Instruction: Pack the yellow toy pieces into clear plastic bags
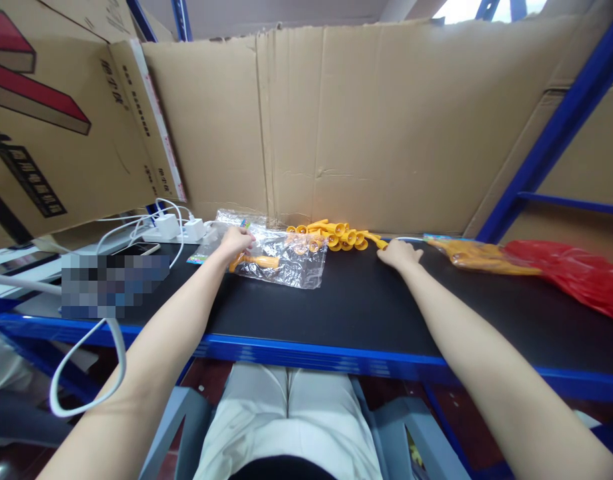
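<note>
One left hand [239, 243] is pinching a crinkled, clear plastic bag [300, 272]; one right hand [401, 255] is gripping a slim yellow piece [375, 239]; cup-ended pieces [340, 235] are lying heaped alongside, on the black desk [346, 310].

Head view — facing forward and down, over the table [356, 310]

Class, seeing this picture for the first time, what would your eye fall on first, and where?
Probably the heap of bright yellow pieces on the black tabletop, before the tall cardboard. Next, the shiny red plastic toward the tabletop's right end, and the clear bag at the left hand, toward the heap's left side.
</note>
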Demonstrator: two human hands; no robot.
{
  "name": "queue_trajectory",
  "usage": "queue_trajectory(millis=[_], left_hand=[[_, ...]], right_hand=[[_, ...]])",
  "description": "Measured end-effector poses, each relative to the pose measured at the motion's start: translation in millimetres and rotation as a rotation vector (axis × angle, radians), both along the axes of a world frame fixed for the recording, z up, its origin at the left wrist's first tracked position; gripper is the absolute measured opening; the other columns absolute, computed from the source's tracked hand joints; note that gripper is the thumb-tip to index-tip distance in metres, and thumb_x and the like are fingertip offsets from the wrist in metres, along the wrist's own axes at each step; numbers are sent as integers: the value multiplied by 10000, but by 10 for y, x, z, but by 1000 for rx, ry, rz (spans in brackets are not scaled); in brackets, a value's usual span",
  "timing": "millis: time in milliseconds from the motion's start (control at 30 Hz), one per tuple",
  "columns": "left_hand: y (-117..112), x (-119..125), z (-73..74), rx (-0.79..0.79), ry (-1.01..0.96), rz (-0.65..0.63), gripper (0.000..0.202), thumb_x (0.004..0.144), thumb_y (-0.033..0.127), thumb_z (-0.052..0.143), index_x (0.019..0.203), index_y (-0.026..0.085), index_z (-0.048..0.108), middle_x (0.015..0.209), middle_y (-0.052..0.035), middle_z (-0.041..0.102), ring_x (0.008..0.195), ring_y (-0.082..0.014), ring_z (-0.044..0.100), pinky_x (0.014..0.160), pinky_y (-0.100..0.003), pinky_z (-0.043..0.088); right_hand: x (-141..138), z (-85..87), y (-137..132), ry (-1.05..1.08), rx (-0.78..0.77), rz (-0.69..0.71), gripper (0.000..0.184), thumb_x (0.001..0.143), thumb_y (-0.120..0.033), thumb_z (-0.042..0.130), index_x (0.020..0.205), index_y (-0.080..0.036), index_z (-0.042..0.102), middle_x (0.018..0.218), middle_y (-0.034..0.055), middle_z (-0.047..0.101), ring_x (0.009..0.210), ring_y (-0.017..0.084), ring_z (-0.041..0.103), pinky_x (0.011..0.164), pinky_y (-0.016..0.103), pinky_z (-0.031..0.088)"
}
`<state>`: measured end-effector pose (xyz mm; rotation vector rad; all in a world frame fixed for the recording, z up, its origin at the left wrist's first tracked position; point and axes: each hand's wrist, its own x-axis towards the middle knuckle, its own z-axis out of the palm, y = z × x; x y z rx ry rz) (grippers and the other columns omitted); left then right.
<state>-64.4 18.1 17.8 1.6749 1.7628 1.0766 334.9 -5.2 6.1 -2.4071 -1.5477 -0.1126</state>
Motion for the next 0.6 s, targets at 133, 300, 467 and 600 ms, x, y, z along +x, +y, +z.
queue_trajectory(millis=[133,300,467,600], left_hand=[[-8,8,7,2,-19,-5,157,593,81,484,694,134,592,624,-45,588,515,-128,571,512,-247,483],[-60,40,47,0,-67,-2,154,600,58,472,686,120,585,566,-26,555,471,-106,537,493,-224,470],[-135,69,90,-22,-96,30,147,635,49,465,692,111,585,545,-7,539,430,-91,509,472,-212,449],[-189,70,111,-78,-153,45,186,662,30,448,752,105,593,512,4,521,389,-84,479,439,-200,412]], right_hand=[[34,5,20,33,0,-21,406,746,-414,510,1001,-116,613,1099,177,584,1077,323,495,904,492,315],[43,70,13,191,145,-64,385,734,-387,525,1011,-128,589,1070,174,597,1029,313,532,889,472,338],[10,159,-48,267,538,10,336,718,-302,526,1018,-153,544,1001,137,614,958,277,559,862,442,378],[-119,256,-80,450,822,279,283,708,-279,534,959,-150,542,958,112,618,887,226,574,807,386,432]])
